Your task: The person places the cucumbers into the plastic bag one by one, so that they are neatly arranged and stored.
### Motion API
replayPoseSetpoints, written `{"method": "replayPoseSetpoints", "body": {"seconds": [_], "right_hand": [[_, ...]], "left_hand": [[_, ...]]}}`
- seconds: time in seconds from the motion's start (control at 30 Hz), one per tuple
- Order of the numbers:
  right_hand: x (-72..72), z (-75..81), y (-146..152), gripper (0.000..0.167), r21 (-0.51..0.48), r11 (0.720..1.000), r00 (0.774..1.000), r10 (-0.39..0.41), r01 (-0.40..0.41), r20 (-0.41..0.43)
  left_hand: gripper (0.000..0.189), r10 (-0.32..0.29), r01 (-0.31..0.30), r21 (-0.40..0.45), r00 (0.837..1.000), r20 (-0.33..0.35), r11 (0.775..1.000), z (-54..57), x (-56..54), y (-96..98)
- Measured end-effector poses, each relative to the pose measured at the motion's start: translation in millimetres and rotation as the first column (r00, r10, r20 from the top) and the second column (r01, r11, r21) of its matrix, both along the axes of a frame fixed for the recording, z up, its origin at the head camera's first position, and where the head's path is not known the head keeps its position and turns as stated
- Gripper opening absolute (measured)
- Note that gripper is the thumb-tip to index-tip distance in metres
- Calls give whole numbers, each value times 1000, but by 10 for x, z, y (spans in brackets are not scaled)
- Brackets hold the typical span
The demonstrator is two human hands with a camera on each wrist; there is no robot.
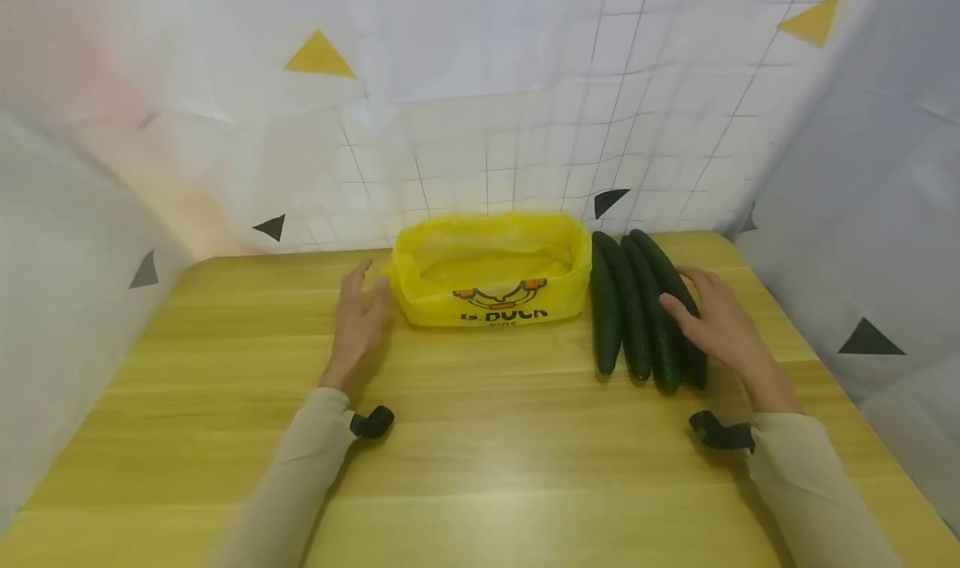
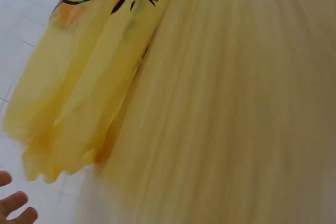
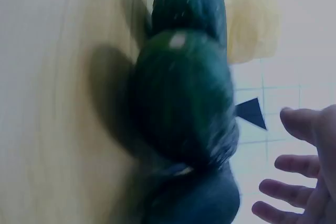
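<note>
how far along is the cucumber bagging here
Done: the yellow bag stands open on the table, and nothing shows inside it. In hand: the right hand hovers open over the four cucumbers, gripping none; the left hand is open beside the bag's left edge. Left: all four cucumbers lie outside, right of the bag.

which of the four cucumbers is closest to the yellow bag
The leftmost cucumber, lying right beside the yellow bag's right side; the other three lie farther right, toward the right hand.
</note>
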State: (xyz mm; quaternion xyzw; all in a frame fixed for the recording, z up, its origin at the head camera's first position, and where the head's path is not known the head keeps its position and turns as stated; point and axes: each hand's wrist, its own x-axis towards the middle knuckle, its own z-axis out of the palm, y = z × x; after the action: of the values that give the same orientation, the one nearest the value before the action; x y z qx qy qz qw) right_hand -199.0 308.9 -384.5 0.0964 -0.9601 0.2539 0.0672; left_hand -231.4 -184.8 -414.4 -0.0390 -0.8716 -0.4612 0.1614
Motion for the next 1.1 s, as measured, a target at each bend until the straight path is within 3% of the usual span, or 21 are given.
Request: {"method": "replayPoseSetpoints", "body": {"seconds": [0.17, 0.27, 0.43, 0.77, 0.93, 1.03, 1.1], "right_hand": [[-23, -68, 78, 67, -13, 999, 999, -42, 42, 23], [-32, -134, 128, 67, -35, 998, 997, -50, 52, 53], [-46, -225, 172, 66, -78, 995, 995, -49, 56, 82], [-72, -283, 229, 69, -200, 977, 985, -44, 78, 169], [-105, -320, 233, 68, -242, 963, 980, -75, 119, 183], [-116, -340, 237, 66, -271, 953, 980, -89, 136, 177], [-118, -351, 234, 67, -279, 949, 979, -99, 148, 180]], "left_hand": [[60, 36, -49, 248, 998, 56, 968, -97, -87, 156], [58, 58, -58, 323, 998, 11, 945, -139, -154, 251], [55, 74, -44, 328, 994, -80, 944, -176, -213, 345], [52, 25, 20, 367, 993, -117, 930, -264, -258, 321], [49, -27, 58, 370, 996, -88, 927, -98, -154, 326], [52, -41, 61, 374, 997, -61, 925, -91, -156, 322], [55, -36, 50, 373, 998, -44, 927, -163, -206, 304]]}}
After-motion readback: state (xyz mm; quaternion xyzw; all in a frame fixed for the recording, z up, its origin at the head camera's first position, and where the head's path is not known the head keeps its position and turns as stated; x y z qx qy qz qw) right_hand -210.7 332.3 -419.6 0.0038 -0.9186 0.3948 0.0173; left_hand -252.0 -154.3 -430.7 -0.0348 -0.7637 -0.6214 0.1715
